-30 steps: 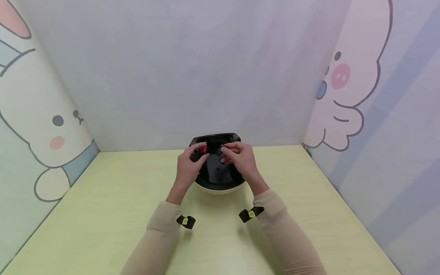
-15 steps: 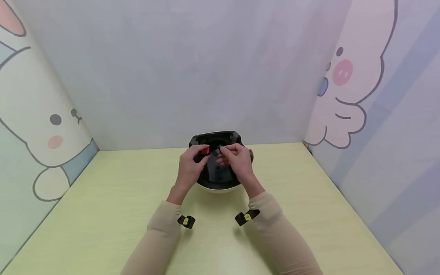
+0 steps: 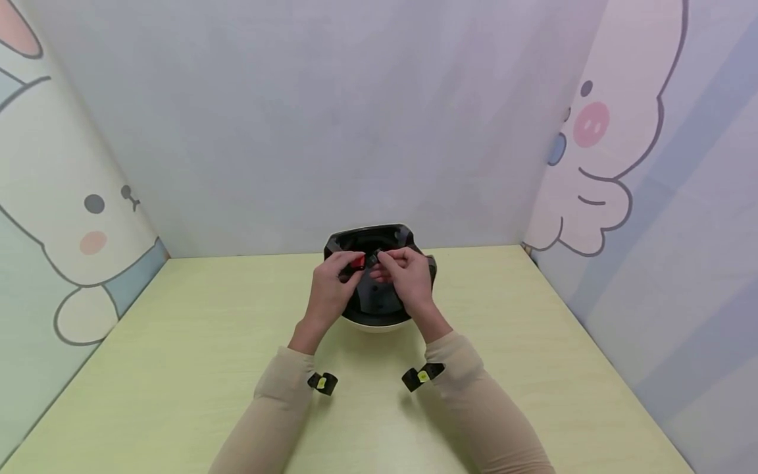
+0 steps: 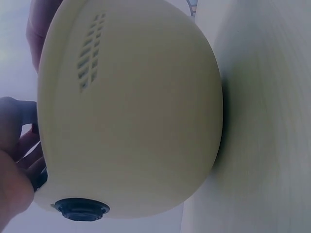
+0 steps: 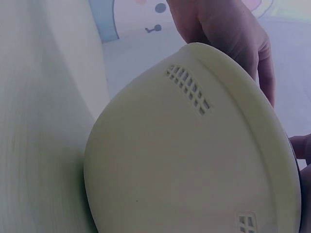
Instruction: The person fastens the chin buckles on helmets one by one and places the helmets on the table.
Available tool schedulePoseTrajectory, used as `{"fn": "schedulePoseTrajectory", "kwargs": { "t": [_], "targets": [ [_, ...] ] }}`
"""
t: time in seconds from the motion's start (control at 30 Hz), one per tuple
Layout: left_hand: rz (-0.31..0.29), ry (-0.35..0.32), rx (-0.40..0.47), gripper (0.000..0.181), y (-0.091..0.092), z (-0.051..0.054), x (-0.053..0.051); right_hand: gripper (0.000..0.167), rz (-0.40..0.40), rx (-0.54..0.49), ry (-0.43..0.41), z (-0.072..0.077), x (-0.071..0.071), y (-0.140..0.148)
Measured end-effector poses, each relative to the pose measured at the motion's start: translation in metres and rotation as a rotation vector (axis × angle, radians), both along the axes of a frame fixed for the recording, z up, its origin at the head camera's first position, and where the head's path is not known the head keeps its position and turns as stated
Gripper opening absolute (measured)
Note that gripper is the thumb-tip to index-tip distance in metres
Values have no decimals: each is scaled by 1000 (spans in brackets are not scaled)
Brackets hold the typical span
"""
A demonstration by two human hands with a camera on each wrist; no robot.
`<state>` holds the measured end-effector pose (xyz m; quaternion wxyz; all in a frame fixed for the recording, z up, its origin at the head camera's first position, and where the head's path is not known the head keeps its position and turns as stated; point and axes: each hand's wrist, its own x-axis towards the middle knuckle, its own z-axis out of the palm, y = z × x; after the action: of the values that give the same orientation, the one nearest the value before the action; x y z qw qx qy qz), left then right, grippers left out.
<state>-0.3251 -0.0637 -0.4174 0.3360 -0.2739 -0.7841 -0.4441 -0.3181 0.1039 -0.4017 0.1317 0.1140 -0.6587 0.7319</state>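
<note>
A cream helmet point(image 3: 376, 328) with a black lining lies upside down on the table, its opening facing up. Over that opening, my left hand point(image 3: 327, 289) pinches a black buckle half with a red part point(image 3: 358, 263) between thumb and fingers. My right hand point(image 3: 412, 283) pinches a small black buckle piece point(image 3: 372, 259) close beside the red one. Whether the two pieces touch cannot be made out. Both wrist views mostly show the helmet's vented shell point(image 4: 131, 111), which hides the buckle parts and much of the fingers.
The pale yellow-green table point(image 3: 207, 342) meets a plain grey wall point(image 3: 331, 131) just behind the helmet. Side walls with cartoon animals stand left and right. A dark round fitting point(image 4: 82, 208) sticks out from the helmet's side.
My right hand has shifted left and my left hand slightly right, bringing the red and black buckle pieces closer together. The helmet stays in place.
</note>
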Motion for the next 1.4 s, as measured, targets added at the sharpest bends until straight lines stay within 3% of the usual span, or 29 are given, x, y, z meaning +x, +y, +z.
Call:
{"fn": "schedulePoseTrajectory", "kwargs": {
  "t": [0.27,0.53,1.0,1.4],
  "targets": [
    [-10,-46,-1,28,0,1,3,23,6,3,-27,-1,2,-4],
    [1,-52,6,32,1,0,3,47,109,128,-87,-1,3,-1],
    [28,-85,40,33,-2,0,1,44,234,213,-58,4,4,3],
    [29,-96,19,34,-2,2,1,43,223,202,-63,1,-1,5]
  ]
}}
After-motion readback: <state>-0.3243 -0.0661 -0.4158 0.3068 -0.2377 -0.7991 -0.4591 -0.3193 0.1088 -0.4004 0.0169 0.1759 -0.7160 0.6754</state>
